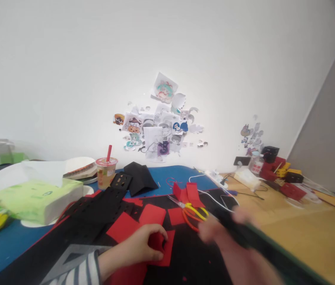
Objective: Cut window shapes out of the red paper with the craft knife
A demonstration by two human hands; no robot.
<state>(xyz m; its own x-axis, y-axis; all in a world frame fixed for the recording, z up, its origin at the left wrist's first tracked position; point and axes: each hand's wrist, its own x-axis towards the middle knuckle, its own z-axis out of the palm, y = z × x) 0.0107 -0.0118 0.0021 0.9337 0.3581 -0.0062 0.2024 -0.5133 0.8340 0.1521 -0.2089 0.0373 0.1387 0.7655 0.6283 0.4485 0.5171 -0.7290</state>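
My left hand (139,246), in a striped sleeve, curves its thumb and fingers around a piece of red paper (169,247) at the lower middle; a small dark spot shows between them. My right hand (232,241) is smeared by motion at the right, close to scissors (191,213) with yellow and orange handles, and its fingers cannot be made out. More red pieces (152,215) lie around the scissors and behind my left hand. A grey sheet with a triangular cutout (72,255) is partly under the left sleeve.
Black cut sheets (96,213) and a black folded piece (140,178) lie at the left and back. A drink cup (106,178) with a red straw and a green tissue pack (38,200) stand left. A white cable (214,200) crosses near a wooden table (298,225).
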